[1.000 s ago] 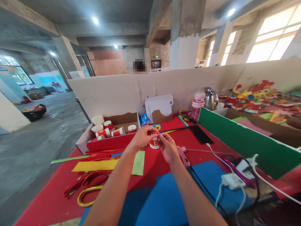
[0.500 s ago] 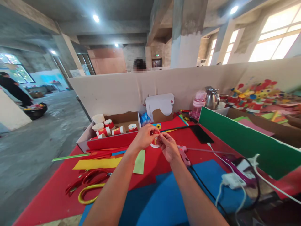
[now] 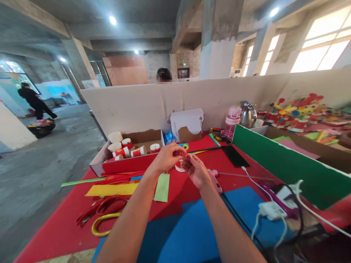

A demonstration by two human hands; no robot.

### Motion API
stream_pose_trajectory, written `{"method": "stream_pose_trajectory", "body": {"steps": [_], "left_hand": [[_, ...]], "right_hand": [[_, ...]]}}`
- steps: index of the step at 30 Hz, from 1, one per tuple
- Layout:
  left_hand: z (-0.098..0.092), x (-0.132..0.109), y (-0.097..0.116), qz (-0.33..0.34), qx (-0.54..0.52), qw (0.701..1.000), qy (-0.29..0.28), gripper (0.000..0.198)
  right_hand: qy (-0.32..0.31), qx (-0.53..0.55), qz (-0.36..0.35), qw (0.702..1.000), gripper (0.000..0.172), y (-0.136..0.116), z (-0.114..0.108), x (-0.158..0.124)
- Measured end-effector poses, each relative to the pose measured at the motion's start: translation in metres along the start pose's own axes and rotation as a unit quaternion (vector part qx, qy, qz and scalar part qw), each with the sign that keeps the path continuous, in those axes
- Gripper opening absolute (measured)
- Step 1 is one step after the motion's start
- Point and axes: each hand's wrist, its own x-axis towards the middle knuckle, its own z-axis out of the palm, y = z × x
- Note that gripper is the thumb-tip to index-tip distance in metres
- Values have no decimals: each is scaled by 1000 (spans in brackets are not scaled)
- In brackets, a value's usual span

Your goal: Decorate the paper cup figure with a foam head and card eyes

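Note:
Between my two hands is a small red folded paper strip (image 3: 182, 153), its pleats showing. My left hand (image 3: 169, 156) pinches it from the left, thumb against fingers. At its right end, my right hand (image 3: 195, 168) has its fingertips closed on it. Partly hidden below and behind the hands, a red and white paper cup (image 3: 179, 167) sits on the red table covering (image 3: 175, 188). A pink glue gun (image 3: 215, 180) lies just right of my right hand. Left of my left forearm are a light green paper piece (image 3: 162, 188) and a yellow paper strip (image 3: 112, 189).
Scissors with yellow and red handles (image 3: 105, 215) lie at front left. An open box (image 3: 102, 168) with several paper cups stands behind. To the right are a phone (image 3: 235, 156), white charger cables (image 3: 271, 210) and a green-sided box (image 3: 276, 164). A person (image 3: 34, 98) walks far left.
The red strip shows more of its pleats between my hands, which stay nearly in place. At the far left, the person has moved to the right.

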Motion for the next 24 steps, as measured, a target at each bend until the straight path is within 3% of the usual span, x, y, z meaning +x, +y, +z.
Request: {"method": "stream_pose_trajectory", "body": {"steps": [6, 11, 16, 24], "left_hand": [[-2, 0, -6, -15, -8, 1000, 16, 17], [-3, 0, -6, -17, -9, 1000, -13, 20], [-2, 0, -7, -4, 9, 1000, -14, 27], [1, -1, -3, -2, 35, 999, -28, 32]], "right_hand": [[31, -26, -6, 999, 22, 2, -7, 5], [11, -67, -15, 998, 30, 2, -6, 2], [42, -63, -34, 997, 28, -1, -8, 4], [-13, -108, -18, 994, 33, -3, 3, -3]]}}
